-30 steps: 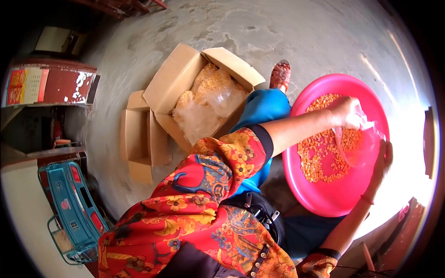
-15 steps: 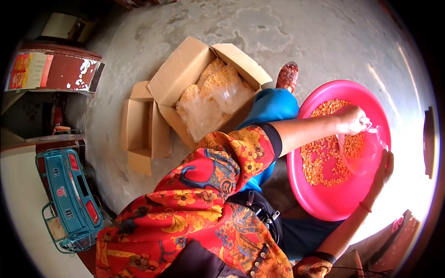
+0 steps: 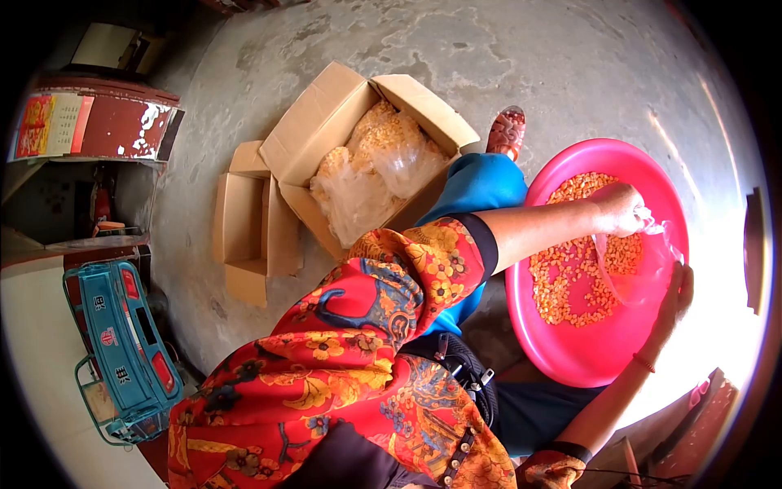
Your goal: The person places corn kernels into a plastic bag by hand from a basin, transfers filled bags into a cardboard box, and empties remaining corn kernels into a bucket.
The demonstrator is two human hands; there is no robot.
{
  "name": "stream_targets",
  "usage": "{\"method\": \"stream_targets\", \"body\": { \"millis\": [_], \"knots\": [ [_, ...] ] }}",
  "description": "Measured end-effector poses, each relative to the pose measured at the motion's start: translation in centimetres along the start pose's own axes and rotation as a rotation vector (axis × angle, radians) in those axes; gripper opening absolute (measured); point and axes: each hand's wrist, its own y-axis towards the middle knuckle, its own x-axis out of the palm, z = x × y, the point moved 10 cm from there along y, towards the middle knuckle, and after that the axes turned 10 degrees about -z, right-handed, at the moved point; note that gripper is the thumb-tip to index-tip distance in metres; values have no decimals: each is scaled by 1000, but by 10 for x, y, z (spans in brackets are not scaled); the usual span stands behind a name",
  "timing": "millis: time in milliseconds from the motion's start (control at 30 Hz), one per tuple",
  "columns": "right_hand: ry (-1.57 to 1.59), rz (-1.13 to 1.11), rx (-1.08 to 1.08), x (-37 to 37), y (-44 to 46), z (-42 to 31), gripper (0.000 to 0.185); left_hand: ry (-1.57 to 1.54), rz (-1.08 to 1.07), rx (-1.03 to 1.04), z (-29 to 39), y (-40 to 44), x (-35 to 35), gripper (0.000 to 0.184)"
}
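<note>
My left hand (image 3: 619,210) clenches a bunched edge of a clear plastic bag (image 3: 634,281) over a pink basin (image 3: 619,342) of corn kernels (image 3: 547,285), with the bag hanging between my two hands. My right hand (image 3: 674,300) is at the bag's far edge, fingertips near or against the film; glare washes out the spot, and I cannot tell whether they pinch it. The bag lies just beside my left fist, below it in the frame, and reaches across toward my right fingers. I judge it light, limp and slippery, likely to cling to itself and tear if yanked. The rim looks the best hold, gathered in one fist, with the opposite edge taken between thumb and finger.
</note>
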Motion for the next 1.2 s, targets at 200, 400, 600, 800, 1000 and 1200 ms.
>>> {"method": "stream_targets", "body": {
  "millis": [200,400,600,800,1000,1200],
  "knots": [
    [-25,18,11,0,-1,-3,20,21,-28,-61,-6,1,2,14],
    [-63,45,38,-2,-1,-2,20,15,14,-23,-2,-1,-1,19],
    [-46,29,6,-4,2,2,21,1,9,6,1,-1,-2,18],
    [-67,5,10,-17,18,25,19,-6,10,-45,-1,-2,-4,15],
    [-14,78,-71,-21,10,15,16,-55,-24,-93,0,-2,-7,23],
    [-62,168,-51,-27,-2,-12,17,-243,-37,-126,-4,1,-7,18]
  ]
}}
